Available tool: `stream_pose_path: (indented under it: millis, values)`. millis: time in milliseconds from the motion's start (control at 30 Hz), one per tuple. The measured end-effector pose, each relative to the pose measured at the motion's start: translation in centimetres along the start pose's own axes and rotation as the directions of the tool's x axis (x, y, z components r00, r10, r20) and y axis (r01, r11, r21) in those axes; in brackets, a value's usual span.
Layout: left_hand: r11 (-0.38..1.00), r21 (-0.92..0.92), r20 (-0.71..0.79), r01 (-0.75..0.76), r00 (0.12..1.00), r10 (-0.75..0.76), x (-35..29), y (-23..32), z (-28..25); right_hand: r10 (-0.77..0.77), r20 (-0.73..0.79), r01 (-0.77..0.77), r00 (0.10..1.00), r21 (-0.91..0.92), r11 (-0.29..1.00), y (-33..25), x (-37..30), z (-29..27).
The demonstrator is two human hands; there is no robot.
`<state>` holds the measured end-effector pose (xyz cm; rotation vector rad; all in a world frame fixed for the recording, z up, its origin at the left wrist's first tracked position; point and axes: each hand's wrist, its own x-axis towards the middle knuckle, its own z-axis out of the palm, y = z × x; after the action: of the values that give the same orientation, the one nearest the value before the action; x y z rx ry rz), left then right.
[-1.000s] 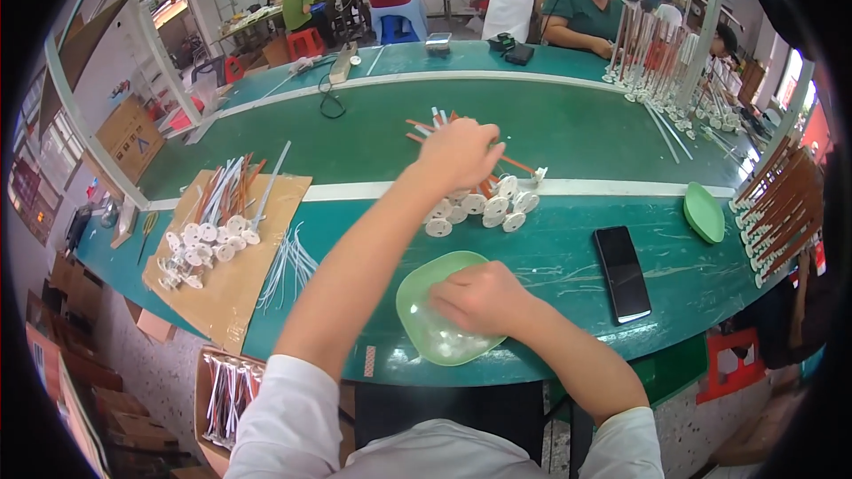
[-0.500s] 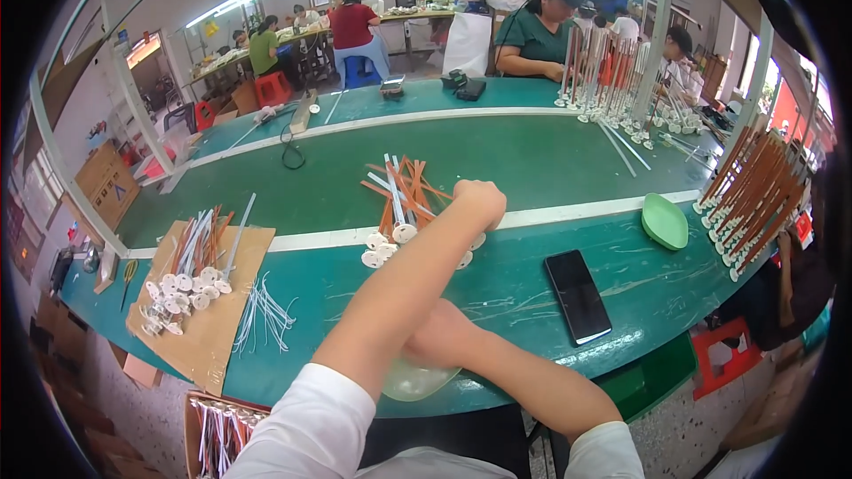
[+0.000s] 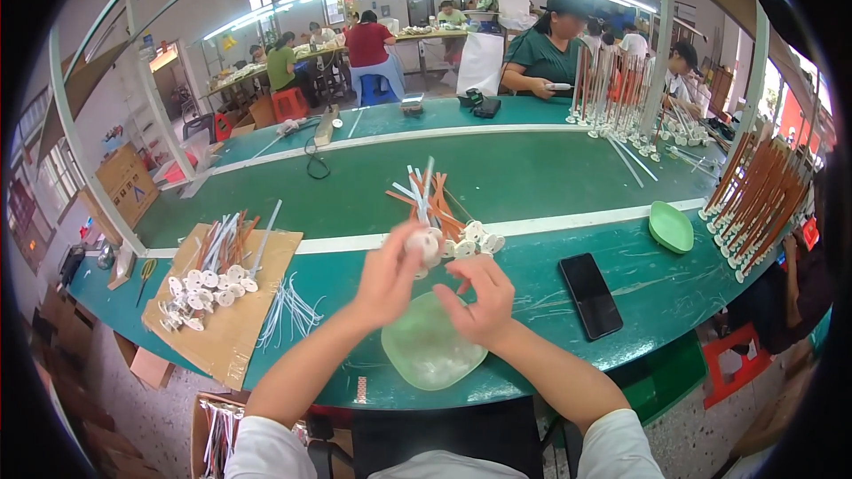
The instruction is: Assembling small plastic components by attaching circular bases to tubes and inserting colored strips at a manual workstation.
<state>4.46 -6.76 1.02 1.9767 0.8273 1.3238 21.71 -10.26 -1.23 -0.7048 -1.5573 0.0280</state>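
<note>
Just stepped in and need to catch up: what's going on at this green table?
A person at the green table holds a small white disc-ended piece in the left hand, lifted over a pale green dish. The right hand is beside it, fingers close to the piece. Behind the hands lies a pile of white and orange rods. More rods sit on a cardboard sheet to the left, and a black phone lies to the right.
</note>
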Motion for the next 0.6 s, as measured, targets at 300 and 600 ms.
stream_pose_path:
  millis: [300,600]
  values:
    - [0.960,0.190,0.095,-0.205,0.977,0.190,-4.4,-2.1,-0.3,-0.298,0.228,0.307,0.927,-0.004,0.952,1.0,-0.7,1.0]
    - [0.932,0.238,0.036,-0.272,0.962,0.271,-6.4,-3.1,0.0,-0.380,0.242,0.402,0.893,-0.048,0.914,-0.1,-0.6,1.9]
